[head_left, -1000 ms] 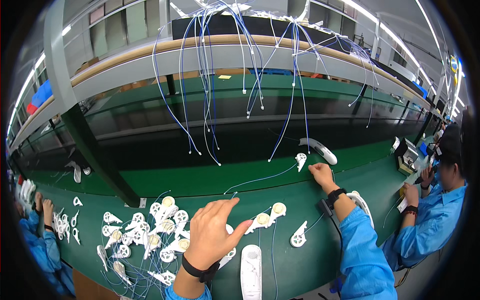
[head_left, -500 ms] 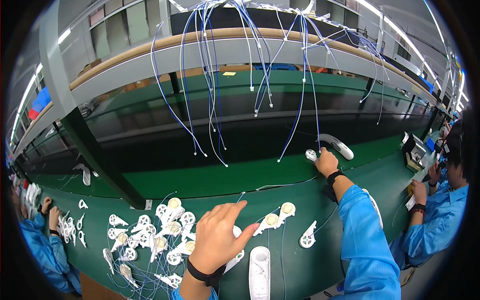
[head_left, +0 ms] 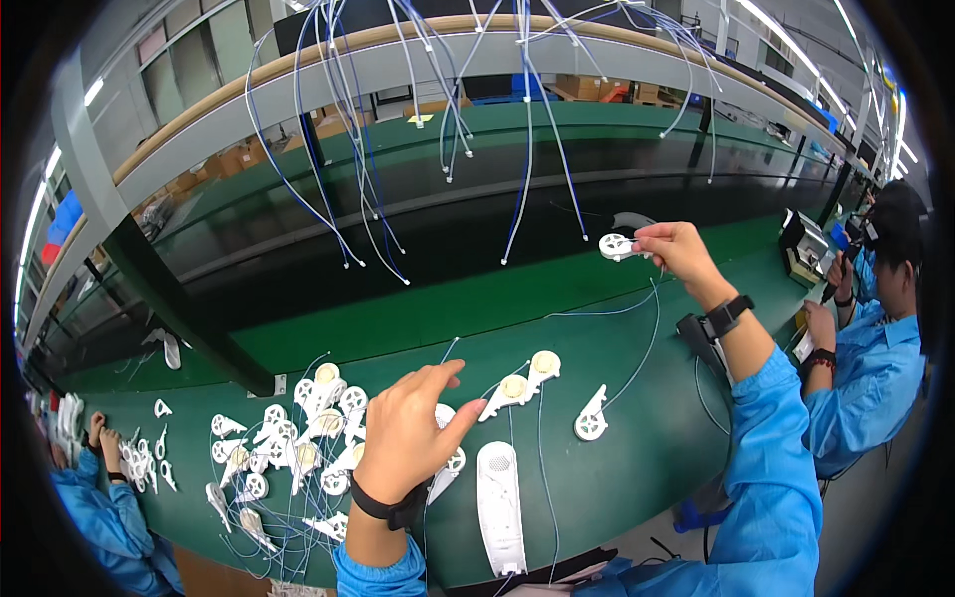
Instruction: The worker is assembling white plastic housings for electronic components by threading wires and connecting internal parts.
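Note:
My right hand (head_left: 681,257) pinches a white wheel-shaped plastic part (head_left: 616,247) by its narrow tail, raised above the far side of the green bench. Low over the middle of the bench is my left hand (head_left: 408,428), open, its fingers stretched and thumb apart. Just right of it lie two joined white parts with cream discs (head_left: 527,381). Below these rests a long white housing (head_left: 499,507) with a perforated end. One wheel-shaped part with a wire (head_left: 591,423) lies farther right. To the left, a heap of similar white parts (head_left: 288,448) is tangled with thin wires.
Blue and white wires (head_left: 527,149) hang from the rail (head_left: 448,45) in front of me. A dark post (head_left: 189,308) stands at left. Co-workers in blue sit at the right (head_left: 875,348) and left (head_left: 99,507). Behind my right hand is a grey curved housing (head_left: 633,219).
My right hand has moved right with the wheel-shaped part, away from the curved housing. My left hand keeps its open pose. The whole view has shifted slightly.

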The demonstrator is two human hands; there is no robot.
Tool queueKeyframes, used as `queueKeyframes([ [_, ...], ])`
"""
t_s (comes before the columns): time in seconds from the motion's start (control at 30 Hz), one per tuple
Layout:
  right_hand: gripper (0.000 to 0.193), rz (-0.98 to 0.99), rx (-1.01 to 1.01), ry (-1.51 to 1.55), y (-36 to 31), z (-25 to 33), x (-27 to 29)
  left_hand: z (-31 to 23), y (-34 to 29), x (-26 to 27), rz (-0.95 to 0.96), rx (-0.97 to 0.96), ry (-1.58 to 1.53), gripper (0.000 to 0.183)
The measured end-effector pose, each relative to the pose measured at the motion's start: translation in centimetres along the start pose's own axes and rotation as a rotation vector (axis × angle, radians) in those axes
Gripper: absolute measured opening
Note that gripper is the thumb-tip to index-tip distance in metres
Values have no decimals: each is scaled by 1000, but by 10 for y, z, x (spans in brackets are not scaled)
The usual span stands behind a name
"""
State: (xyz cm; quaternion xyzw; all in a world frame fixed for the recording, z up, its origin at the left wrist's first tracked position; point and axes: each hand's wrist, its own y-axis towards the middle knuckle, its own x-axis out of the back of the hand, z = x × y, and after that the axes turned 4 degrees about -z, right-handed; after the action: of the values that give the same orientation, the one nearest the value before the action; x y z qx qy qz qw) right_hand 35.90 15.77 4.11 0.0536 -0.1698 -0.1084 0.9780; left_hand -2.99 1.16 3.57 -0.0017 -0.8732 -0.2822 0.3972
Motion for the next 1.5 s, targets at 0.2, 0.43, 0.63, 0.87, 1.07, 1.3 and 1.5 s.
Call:
queueKeyframes([
  [0.2, 20, 91, 34, -83, -76, -22, 7, -10, -22, -11, 183, 81, 68, 30],
  [0.43, 15, 172, 132, -283, -132, -79, -13, -5, -79, -25, 400, 245, 183, 52],
  [0.63, 21, 111, 479, -928, -127, -56, 0, -5, -101, -47, 452, 321, 190, 59],
  [0.87, 49, 458, 290, -947, -103, -78, -17, 8, -116, -71, 354, 357, -14, 66],
  [1.07, 40, 412, 247, -799, -99, -80, -21, 7, -118, -73, 246, 598, -580, 61],
  [1.3, 30, 81, 279, -405, -106, -39, 1, 15, -91, -52, 4, 592, -944, 29],
  [1.5, 22, -146, 463, 352, -112, 9, 14, 12, -52, -48, -237, 668, -1275, 22],
])
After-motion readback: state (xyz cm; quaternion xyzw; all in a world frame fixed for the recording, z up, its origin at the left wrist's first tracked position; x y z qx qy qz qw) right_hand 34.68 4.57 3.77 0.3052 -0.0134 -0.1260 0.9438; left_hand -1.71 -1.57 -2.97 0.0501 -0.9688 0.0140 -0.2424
